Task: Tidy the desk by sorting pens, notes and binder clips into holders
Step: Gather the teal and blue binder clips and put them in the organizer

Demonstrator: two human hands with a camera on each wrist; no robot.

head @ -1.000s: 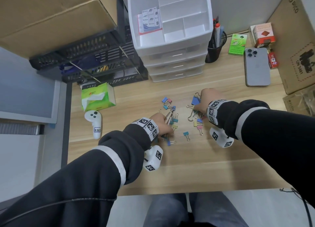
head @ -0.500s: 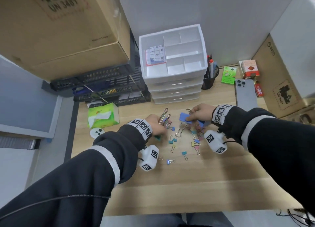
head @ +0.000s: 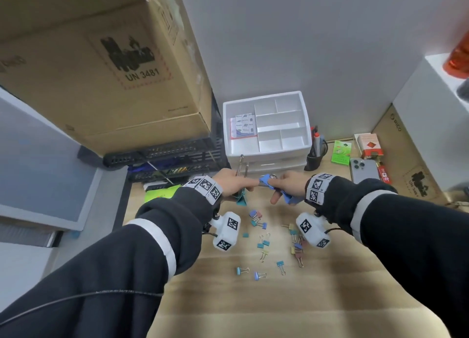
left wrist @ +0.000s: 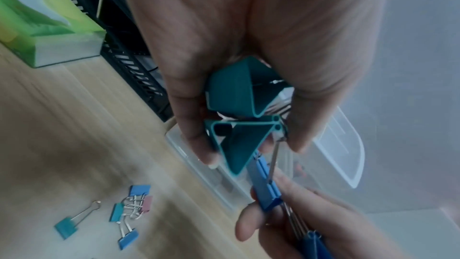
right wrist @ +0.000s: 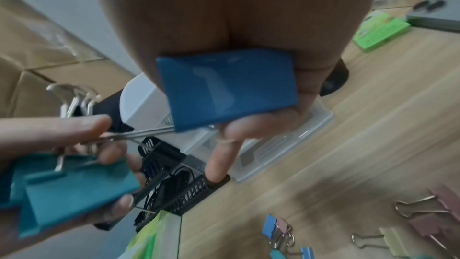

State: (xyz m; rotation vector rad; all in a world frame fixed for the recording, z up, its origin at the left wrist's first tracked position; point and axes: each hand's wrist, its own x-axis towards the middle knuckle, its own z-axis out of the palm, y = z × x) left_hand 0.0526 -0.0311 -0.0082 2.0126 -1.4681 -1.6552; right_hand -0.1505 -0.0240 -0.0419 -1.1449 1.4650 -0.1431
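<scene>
Above the desk, the left hand (head: 232, 183) gripped two big teal binder clips (left wrist: 239, 117), and the right hand (head: 289, 185) pinched large blue binder clips (right wrist: 227, 88), probably batching big ones for the white compartment organizer (head: 266, 124) just behind. Small binder clips (head: 264, 244) lay scattered on the wooden desk (head: 317, 299) below.

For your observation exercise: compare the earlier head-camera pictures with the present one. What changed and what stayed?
Both hands rose off the desk: the left hand lifted the teal binder clips, the right hand the blue binder clips, meeting before the white organizer. The small binder clips stayed scattered on the desk.
</scene>
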